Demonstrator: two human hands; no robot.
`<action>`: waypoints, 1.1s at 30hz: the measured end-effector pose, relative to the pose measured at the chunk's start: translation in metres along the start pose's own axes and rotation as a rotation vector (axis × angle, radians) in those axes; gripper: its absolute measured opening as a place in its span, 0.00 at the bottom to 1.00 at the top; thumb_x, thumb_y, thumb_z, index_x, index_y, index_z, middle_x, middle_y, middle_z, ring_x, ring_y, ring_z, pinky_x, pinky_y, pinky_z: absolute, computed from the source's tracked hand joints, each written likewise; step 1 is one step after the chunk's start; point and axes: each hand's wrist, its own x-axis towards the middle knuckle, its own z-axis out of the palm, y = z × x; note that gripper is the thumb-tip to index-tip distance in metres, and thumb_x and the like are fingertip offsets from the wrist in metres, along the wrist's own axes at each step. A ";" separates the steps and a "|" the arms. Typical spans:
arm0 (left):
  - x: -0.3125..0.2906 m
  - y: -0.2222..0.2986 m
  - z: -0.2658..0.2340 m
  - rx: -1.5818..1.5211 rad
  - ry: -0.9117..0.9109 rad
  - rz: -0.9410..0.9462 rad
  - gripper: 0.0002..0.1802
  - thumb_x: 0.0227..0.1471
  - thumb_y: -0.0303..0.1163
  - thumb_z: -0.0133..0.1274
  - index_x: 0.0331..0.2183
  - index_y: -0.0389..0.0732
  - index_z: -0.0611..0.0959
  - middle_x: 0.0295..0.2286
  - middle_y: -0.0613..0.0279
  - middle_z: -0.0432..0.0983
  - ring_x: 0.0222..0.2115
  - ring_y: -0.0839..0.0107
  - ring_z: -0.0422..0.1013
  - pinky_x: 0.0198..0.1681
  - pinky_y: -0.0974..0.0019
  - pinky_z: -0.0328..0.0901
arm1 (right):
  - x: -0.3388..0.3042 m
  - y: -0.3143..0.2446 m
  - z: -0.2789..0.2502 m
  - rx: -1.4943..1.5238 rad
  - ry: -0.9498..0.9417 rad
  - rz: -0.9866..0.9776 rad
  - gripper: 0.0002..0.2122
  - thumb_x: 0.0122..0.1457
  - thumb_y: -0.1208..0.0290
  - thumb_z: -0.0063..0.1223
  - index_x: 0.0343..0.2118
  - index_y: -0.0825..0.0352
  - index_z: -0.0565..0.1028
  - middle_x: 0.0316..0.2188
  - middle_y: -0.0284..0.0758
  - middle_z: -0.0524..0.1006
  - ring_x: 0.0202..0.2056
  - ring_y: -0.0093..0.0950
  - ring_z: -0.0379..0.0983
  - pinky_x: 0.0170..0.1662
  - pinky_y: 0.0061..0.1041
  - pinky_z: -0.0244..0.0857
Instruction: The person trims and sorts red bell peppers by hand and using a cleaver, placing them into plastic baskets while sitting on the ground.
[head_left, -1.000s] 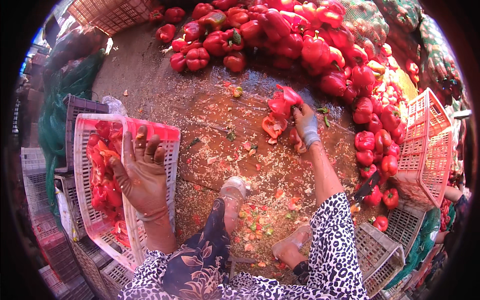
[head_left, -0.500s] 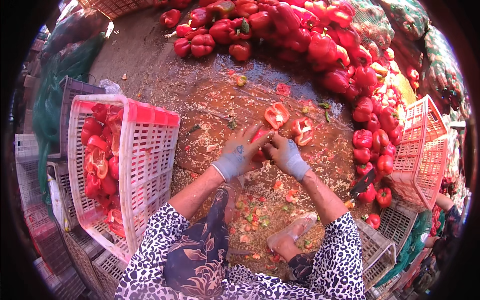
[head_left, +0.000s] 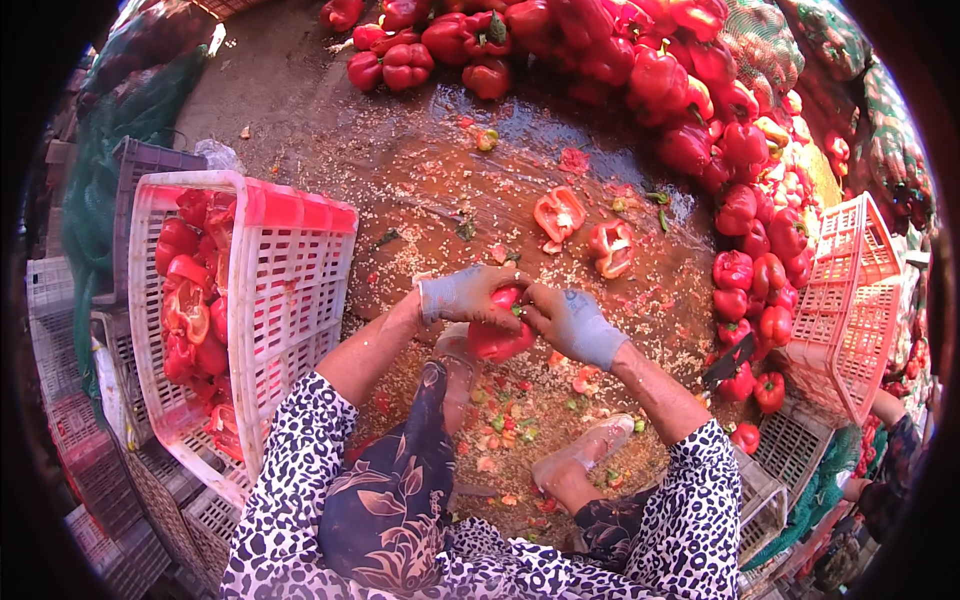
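Both my hands wear greyish gloves and meet at a red bell pepper (head_left: 498, 342) held above the littered surface. My left hand (head_left: 468, 297) is closed round its upper side. My right hand (head_left: 572, 325) has its fingers pinched at the top of the same pepper, by a bit of green; whether a small tool is in those fingers is hidden. Just beyond my hands lie two cut-open peppers, one pale inside (head_left: 559, 214) and the other (head_left: 612, 248) slightly nearer and to the right.
On the left, a white-and-red plastic crate (head_left: 290, 300) lies tipped, with cut red peppers inside. Whole red peppers (head_left: 655, 85) are heaped from the far side round to the right. A pink crate (head_left: 835, 320) stands at the right. Seeds and scraps cover the floor; a dark blade-like object (head_left: 728, 362) rests among peppers.
My hands have drawn nearer to my body, bringing the pepper with them. Now more of the pepper shows below my fingers. My left hand has turned from fingers pointing away to fingers pointing right.
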 end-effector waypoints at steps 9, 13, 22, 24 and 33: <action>-0.021 0.018 0.023 -0.501 0.034 -0.240 0.25 0.49 0.41 0.63 0.46 0.38 0.77 0.35 0.65 0.76 0.34 0.80 0.71 0.34 0.72 0.69 | -0.025 -0.022 -0.034 -0.256 -0.192 -0.136 0.22 0.58 0.67 0.48 0.55 0.63 0.62 0.22 0.43 0.76 0.27 0.46 0.75 0.28 0.43 0.66; -0.026 0.017 0.032 -0.693 0.086 -0.254 0.20 0.52 0.42 0.61 0.42 0.39 0.79 0.28 0.70 0.74 0.26 0.84 0.68 0.28 0.77 0.65 | -0.037 -0.006 -0.033 -0.218 -0.142 -0.191 0.15 0.58 0.69 0.48 0.48 0.64 0.67 0.23 0.45 0.76 0.27 0.47 0.75 0.29 0.42 0.66; -0.043 0.008 0.039 -0.799 0.320 -0.205 0.21 0.53 0.45 0.60 0.38 0.37 0.81 0.27 0.71 0.75 0.23 0.85 0.67 0.23 0.79 0.61 | -0.084 0.000 -0.013 0.142 0.081 -0.155 0.09 0.58 0.71 0.49 0.41 0.66 0.70 0.27 0.45 0.76 0.31 0.44 0.75 0.33 0.38 0.67; -0.046 0.012 0.023 -1.057 0.464 -0.235 0.20 0.55 0.44 0.58 0.39 0.37 0.80 0.27 0.71 0.74 0.23 0.85 0.66 0.24 0.78 0.61 | -0.100 0.003 -0.019 0.225 0.103 -0.089 0.09 0.59 0.70 0.49 0.41 0.66 0.70 0.26 0.44 0.76 0.30 0.43 0.75 0.32 0.37 0.67; -0.015 -0.020 0.031 -1.012 0.292 -0.080 0.34 0.54 0.44 0.58 0.57 0.39 0.66 0.53 0.59 0.67 0.51 0.69 0.67 0.54 0.67 0.62 | -0.062 0.029 0.006 0.663 0.457 0.170 0.08 0.64 0.68 0.47 0.39 0.69 0.70 0.23 0.34 0.76 0.24 0.22 0.74 0.28 0.24 0.66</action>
